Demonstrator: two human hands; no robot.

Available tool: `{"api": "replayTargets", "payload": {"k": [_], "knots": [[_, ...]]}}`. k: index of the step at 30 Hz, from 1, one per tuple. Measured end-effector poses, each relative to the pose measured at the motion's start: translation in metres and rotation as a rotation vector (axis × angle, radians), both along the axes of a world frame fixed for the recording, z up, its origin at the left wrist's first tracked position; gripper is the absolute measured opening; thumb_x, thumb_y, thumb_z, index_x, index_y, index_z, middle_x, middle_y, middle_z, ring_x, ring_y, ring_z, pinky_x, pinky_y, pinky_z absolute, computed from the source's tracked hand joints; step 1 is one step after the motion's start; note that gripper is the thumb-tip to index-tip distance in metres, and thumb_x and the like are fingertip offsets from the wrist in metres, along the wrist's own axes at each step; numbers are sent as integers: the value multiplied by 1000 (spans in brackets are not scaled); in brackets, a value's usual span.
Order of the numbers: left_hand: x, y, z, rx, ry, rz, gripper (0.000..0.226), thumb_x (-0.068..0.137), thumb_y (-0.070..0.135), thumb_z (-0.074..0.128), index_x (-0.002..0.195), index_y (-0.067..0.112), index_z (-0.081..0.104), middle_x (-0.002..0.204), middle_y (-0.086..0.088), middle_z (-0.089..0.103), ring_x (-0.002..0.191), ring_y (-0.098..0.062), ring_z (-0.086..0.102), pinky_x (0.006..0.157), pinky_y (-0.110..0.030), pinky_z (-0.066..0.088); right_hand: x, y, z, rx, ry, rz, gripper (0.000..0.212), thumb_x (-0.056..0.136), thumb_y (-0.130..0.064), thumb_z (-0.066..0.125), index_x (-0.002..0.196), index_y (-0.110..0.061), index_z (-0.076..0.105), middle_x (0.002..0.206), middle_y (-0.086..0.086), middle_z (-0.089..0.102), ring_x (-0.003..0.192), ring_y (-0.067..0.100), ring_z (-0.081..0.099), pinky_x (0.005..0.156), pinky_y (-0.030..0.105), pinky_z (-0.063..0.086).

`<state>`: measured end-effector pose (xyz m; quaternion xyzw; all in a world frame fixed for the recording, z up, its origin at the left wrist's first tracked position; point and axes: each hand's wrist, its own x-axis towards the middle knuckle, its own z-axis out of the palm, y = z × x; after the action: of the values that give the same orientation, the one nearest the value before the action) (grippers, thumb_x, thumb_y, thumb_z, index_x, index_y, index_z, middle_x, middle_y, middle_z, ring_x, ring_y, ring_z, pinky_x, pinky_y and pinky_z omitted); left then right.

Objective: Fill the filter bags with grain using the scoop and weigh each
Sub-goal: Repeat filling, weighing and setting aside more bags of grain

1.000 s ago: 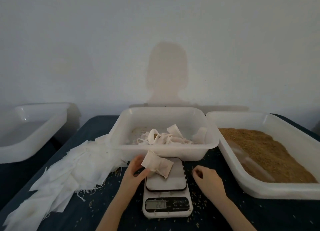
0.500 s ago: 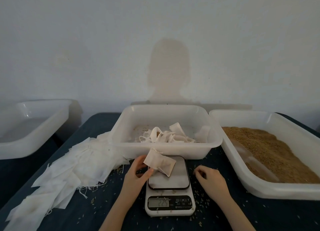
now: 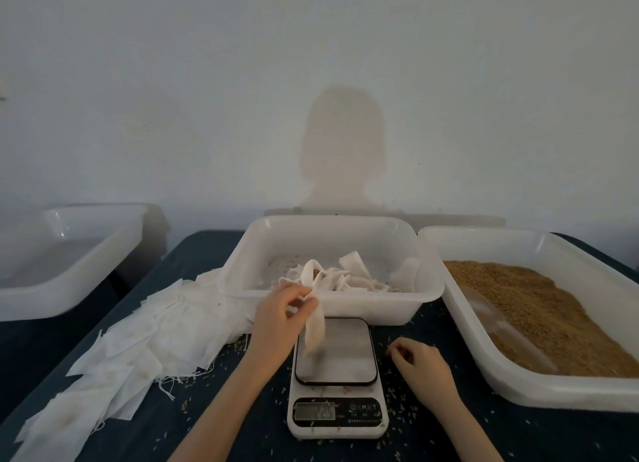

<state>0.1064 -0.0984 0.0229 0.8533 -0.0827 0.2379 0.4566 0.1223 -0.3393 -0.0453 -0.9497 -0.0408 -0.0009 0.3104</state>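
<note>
My left hand pinches the top of a filled white filter bag, which hangs blurred just above the platform of the digital scale. My right hand rests on the dark table to the right of the scale, fingers loosely curled and holding nothing. Behind the scale, the middle white tub holds several filled bags. The right tub holds brown grain, with a clear scoop lying half buried at its left side. A heap of empty filter bags spreads over the table to the left.
An empty white tub sits on a lower surface at the far left. Loose grains are scattered on the dark blue table around the scale. A pale wall stands close behind the tubs.
My left hand has lifted the filled bag off the scale platform and up toward the middle tub's front rim. My right hand slid slightly nearer on the table.
</note>
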Motion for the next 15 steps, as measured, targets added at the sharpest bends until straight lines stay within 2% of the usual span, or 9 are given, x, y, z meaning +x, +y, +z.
{"api": "replayTargets", "payload": {"k": [3,5,7,9,10,13,15], "knots": [[13,-9,37,-159,-30,13,15,88,23,63,84,38,58,81,14,64,73,9,59,64,-4,44,0,0,0,12,-9,-3,18,95,-33,52,79,-40,59,77,-18,65,73,-3,60,59,11,36],[26,-14,58,-240,-62,32,6,89,27,61,83,30,62,74,12,66,67,3,62,58,-10,44,-1,0,-1,13,-11,0,19,95,-33,52,79,-41,58,79,-18,64,74,-3,60,61,11,38],[40,-22,70,-274,-89,29,7,88,30,59,83,28,62,75,15,66,69,-1,62,59,-16,46,0,0,-1,20,-8,-1,19,95,-33,52,79,-41,58,79,-19,64,73,-3,60,63,13,42],[53,-32,72,-249,-83,36,4,88,28,58,86,27,62,80,15,66,70,-3,60,60,-15,45,0,0,-1,30,-8,-4,19,95,-33,53,79,-40,60,77,-18,65,72,-2,60,64,15,46],[59,-36,69,-174,-49,55,5,89,26,58,90,25,62,84,14,66,71,-5,60,62,-15,45,0,0,-1,33,-8,-6,19,95,-33,53,79,-40,60,76,-18,65,71,-2,60,63,16,47],[74,-39,47,362,134,135,17,91,23,52,93,18,67,94,4,69,84,-13,63,72,-26,46,0,-1,-1,42,-1,-11,19,95,-32,54,78,-39,61,72,-13,66,67,2,61,61,19,49],[75,-34,36,584,180,136,21,89,23,50,93,19,71,96,4,70,89,-15,62,76,-28,46,1,-2,-2,38,-3,-14,20,95,-32,54,77,-39,61,71,-11,66,67,3,62,62,20,51]]}}
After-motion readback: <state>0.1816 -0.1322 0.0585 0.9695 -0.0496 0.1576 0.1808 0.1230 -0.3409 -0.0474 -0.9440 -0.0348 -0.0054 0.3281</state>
